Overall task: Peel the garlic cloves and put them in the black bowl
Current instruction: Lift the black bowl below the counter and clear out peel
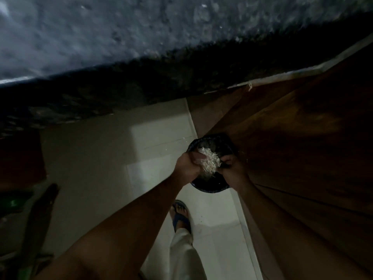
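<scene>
Left hand [186, 165]: we see its fingers [198, 156] curled round a clump of pale garlic skins [209, 161].
Right hand [232, 168]: gripping the near rim; how its fingers lie we cannot tell.
Black bowl [210, 185]: held in the air over the tiled floor [105, 158], beside a wooden cabinet [302, 148], below the dark worktop [121, 47].
Cloves: none plainly visible to us.
Risk: we judge loose skins could spill onto the floor, or a tilted bowl could shed cloves.

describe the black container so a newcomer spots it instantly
Start at the brown wooden panel on the right and drop to its lower-left edge above the pale tiled floor. The round black container sits between both hands, a pale papery clump over it.
</scene>
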